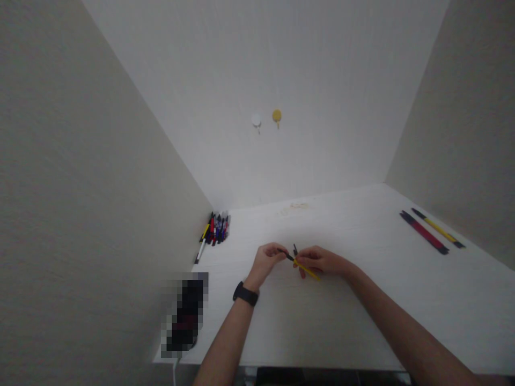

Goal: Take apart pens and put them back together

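My right hand [322,261] is closed around a yellow pen [308,271] with a black tip, holding it low over the white table [362,311]. My left hand [269,259], with a black watch [245,294] on its wrist, pinches a small black piece [286,255] at the pen's tip, probably its cap. Both hands meet near the middle of the table.
A bundle of several coloured pens [215,229] lies in the table's back left corner. A red pen [424,232] and a yellow pen [438,228] lie at the right edge. A blurred dark object [184,316] sits at the front left. Two round hooks [266,118] hang on the back wall.
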`<action>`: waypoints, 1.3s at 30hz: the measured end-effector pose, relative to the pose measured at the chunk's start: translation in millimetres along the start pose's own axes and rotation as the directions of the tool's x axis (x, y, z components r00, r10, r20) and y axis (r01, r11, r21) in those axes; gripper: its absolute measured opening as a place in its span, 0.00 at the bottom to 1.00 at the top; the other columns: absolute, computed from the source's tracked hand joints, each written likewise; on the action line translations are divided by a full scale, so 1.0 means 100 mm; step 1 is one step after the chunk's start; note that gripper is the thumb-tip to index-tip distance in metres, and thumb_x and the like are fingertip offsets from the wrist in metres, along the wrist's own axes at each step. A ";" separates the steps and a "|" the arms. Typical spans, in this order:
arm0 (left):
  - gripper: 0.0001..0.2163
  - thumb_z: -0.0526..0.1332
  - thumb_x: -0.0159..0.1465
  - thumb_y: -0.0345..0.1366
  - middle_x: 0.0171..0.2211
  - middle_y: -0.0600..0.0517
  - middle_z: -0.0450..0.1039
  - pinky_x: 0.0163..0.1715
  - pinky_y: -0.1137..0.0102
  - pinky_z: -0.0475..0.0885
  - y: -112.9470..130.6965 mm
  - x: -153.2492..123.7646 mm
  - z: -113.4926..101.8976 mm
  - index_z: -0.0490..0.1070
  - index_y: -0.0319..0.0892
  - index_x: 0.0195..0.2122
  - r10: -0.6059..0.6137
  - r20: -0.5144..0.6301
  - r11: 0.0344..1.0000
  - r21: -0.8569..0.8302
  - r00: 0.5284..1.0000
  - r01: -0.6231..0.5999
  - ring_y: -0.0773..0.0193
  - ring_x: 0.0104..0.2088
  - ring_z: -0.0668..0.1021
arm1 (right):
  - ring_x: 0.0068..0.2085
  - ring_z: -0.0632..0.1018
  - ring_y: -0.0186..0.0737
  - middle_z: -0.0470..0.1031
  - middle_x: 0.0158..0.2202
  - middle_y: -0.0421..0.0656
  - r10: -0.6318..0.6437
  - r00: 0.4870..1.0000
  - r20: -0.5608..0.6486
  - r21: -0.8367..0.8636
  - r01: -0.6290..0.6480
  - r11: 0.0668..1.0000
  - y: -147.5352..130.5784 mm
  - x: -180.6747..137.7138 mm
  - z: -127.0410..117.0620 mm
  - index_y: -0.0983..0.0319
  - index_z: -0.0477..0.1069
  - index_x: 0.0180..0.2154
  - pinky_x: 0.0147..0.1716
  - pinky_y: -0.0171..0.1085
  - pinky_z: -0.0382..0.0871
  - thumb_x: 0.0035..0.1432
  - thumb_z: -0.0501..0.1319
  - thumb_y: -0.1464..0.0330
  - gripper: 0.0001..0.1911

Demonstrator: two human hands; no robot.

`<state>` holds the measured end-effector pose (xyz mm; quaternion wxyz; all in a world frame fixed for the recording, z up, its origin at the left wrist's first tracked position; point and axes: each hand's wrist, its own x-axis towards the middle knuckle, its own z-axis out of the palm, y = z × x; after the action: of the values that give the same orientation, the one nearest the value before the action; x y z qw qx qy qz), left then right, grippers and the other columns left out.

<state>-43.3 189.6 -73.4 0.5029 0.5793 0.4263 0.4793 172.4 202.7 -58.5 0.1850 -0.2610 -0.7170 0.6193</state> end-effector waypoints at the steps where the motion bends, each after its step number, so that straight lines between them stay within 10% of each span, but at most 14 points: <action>1: 0.07 0.69 0.51 0.35 0.29 0.48 0.78 0.33 0.70 0.69 0.00 0.00 0.00 0.77 0.39 0.30 0.002 -0.007 1.000 -0.009 1.000 -0.002 0.64 0.29 0.76 | 0.21 0.66 0.29 0.76 0.27 0.42 0.000 1.000 -0.013 0.003 0.000 1.000 0.00 0.00 0.01 0.64 0.70 0.37 0.21 0.31 0.56 0.56 0.59 0.52 0.21; 39: 0.14 0.68 0.52 0.44 0.24 0.53 0.69 0.28 0.74 0.61 0.05 -0.01 0.00 0.72 0.38 0.29 0.065 -0.065 0.997 -0.040 0.996 -0.068 0.70 0.25 0.67 | 0.22 0.66 0.29 0.74 0.25 0.41 -0.045 0.995 -0.093 -0.048 0.041 0.998 0.06 0.01 0.02 0.65 0.70 0.33 0.22 0.31 0.57 0.56 0.60 0.53 0.20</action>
<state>-43.3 188.2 -68.9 0.4850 0.5668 0.4124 0.5229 171.3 202.5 -65.0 0.2258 -0.2785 -0.7269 0.5856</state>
